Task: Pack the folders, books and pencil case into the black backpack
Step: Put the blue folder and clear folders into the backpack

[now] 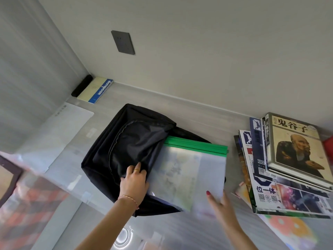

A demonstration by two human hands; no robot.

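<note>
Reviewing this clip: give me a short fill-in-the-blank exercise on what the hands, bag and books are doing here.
1. The left hand grips the flap of the black ____.
2. The folders under the right hand have spines coloured ____.
3. The stack of books lies to the ____ of the bag.
4. On the left hand's finger sits a gold ____.

Missing words: backpack; green; right; ring

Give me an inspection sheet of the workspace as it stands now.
Surface: pale desk, glossy.
Job's things: black backpack lying open; green-spined clear folders partly inside it; stack of books and magazines at the right, unpacked; pencil case not identified.
Clutter: notebook in the far corner; clear folders at the left.
Hands: left hand gripping the backpack's opening; right hand holding the folders' near edge.
Cables: nothing seen.
Surroundings: wall socket.
</note>
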